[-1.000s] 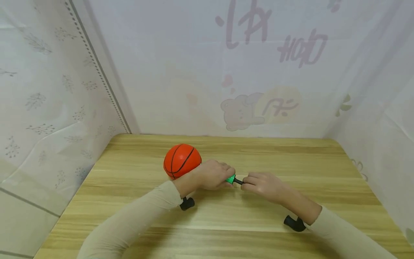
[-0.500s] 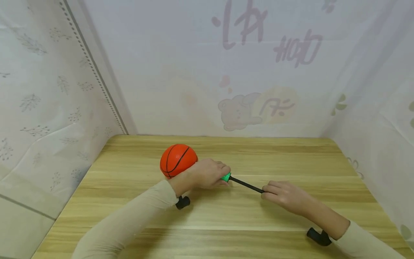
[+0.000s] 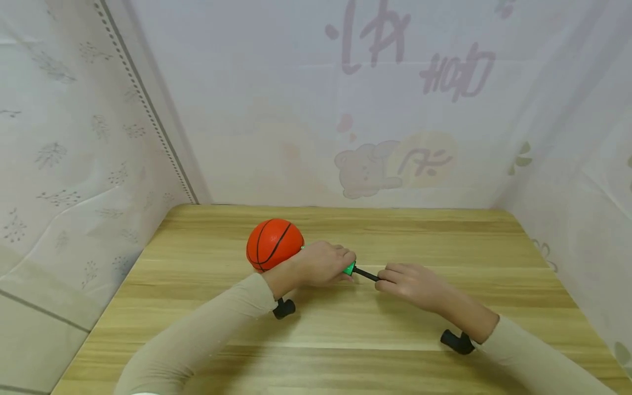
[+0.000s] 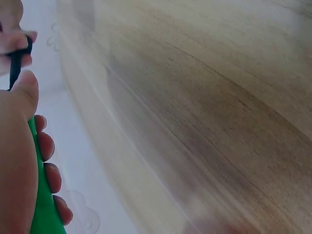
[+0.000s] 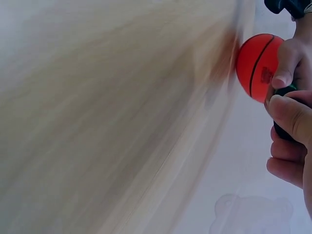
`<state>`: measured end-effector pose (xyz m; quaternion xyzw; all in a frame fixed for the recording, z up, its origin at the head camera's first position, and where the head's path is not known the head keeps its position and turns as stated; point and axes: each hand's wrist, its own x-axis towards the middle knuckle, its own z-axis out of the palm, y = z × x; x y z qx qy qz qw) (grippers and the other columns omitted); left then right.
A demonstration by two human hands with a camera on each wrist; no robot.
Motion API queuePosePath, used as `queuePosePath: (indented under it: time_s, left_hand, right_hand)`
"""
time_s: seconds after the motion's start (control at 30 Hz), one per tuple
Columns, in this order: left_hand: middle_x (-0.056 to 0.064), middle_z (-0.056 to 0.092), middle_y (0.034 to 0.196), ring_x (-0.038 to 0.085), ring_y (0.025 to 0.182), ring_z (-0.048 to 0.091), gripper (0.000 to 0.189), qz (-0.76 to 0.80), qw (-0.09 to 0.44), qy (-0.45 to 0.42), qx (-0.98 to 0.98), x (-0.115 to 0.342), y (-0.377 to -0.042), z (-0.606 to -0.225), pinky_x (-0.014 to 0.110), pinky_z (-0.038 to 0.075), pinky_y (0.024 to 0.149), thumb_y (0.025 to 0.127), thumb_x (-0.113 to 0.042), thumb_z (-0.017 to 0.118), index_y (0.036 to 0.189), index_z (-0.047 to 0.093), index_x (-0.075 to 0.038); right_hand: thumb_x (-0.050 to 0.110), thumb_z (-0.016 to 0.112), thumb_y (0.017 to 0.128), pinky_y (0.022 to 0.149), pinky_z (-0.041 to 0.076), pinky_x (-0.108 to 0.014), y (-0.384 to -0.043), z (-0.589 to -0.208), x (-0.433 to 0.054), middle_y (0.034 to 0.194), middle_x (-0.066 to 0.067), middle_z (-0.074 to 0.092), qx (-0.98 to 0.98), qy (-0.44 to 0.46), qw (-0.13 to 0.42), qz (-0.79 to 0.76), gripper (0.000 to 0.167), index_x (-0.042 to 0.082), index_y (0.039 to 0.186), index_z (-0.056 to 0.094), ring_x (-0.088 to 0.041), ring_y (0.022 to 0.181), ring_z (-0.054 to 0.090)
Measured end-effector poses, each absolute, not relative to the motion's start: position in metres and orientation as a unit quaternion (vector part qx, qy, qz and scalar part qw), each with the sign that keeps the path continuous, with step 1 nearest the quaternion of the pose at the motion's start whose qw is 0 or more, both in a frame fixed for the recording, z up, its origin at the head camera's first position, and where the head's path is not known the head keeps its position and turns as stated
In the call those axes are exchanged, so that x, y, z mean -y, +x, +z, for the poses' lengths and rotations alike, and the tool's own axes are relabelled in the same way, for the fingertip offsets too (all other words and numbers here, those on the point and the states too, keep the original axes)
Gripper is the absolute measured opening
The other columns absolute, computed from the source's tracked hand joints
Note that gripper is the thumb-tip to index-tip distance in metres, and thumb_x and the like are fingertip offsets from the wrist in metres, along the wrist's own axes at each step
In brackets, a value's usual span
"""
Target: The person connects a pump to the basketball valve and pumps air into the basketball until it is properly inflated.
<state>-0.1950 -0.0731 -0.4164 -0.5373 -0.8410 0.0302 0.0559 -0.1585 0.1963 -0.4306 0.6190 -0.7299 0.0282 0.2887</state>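
Head view: near the centre, the left hand wraps a green tube, only its end showing; a black rod runs from it to the curled fingers of the right hand, right of centre. The orange ball sits left of centre on the wooden table, partly behind the left forearm.

Left wrist view: more of the tube shows at lower left, four fingertips curled round it.

Right wrist view: at the right edge, the right hand's thumb and fingers close round a black handle, which the head view hides; a dark print marks the ball, upper right.
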Motion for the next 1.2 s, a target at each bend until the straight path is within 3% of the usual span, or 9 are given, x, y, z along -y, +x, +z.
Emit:
queuePosePath:
  time_s: [0.17,0.37,0.6,0.93,1.2]
  left_hand:
    - [-0.008,0.042,0.075,0.007,0.069,0.046,0.032,0.037,0.046,-0.540,0.839,0.071,-0.195,-0.418,0.018,0.034,0.057,0.103,-0.044,0.058,0.097,0.050,-0.013]
    - [-0.009,0.044,0.077,0.007,0.070,0.047,0.032,0.041,0.039,-0.538,0.841,0.069,-0.197,-0.416,0.018,0.036,0.058,0.103,-0.045,0.058,0.098,0.052,-0.014]
    - [-0.009,0.044,0.077,0.007,0.072,0.048,0.032,0.026,0.040,-0.539,0.841,0.070,-0.198,-0.414,0.019,0.037,0.059,0.101,-0.045,0.060,0.097,0.052,-0.014]
    - [-0.010,0.051,0.080,0.007,0.074,0.051,0.031,0.016,0.051,-0.542,0.839,0.080,-0.199,-0.417,0.018,0.042,0.062,0.100,-0.043,0.064,0.100,0.054,-0.013]
    - [-0.009,0.044,0.078,0.008,0.073,0.049,0.029,0.009,0.056,-0.550,0.833,0.078,-0.199,-0.419,0.018,0.039,0.061,0.102,-0.039,0.062,0.098,0.051,-0.013]
  right_hand:
    - [0.010,0.024,0.113,0.064,0.048,-0.018,-0.168,-0.434,-0.178,0.089,0.002,0.065,0.724,0.623,0.294,0.034,0.044,0.010,0.096,0.065,-0.011,0.074,0.056]
    - [0.011,0.036,0.111,0.066,0.051,-0.018,-0.170,-0.434,-0.173,0.091,0.000,0.068,0.731,0.621,0.278,0.055,0.034,0.008,0.097,0.066,-0.010,0.075,0.059]
    - [0.012,0.026,0.113,0.065,0.052,-0.019,-0.163,-0.433,-0.191,0.091,0.000,0.068,0.727,0.622,0.285,0.062,0.044,0.009,0.095,0.066,-0.011,0.075,0.060]
    - [0.014,0.031,0.113,0.065,0.055,-0.021,-0.141,-0.442,-0.227,0.091,-0.002,0.071,0.732,0.614,0.288,0.071,0.042,0.010,0.094,0.069,-0.012,0.077,0.064]
    - [0.011,0.032,0.113,0.065,0.053,-0.021,-0.141,-0.437,-0.228,0.091,-0.002,0.069,0.734,0.614,0.285,0.055,0.040,0.009,0.096,0.068,-0.012,0.076,0.061]
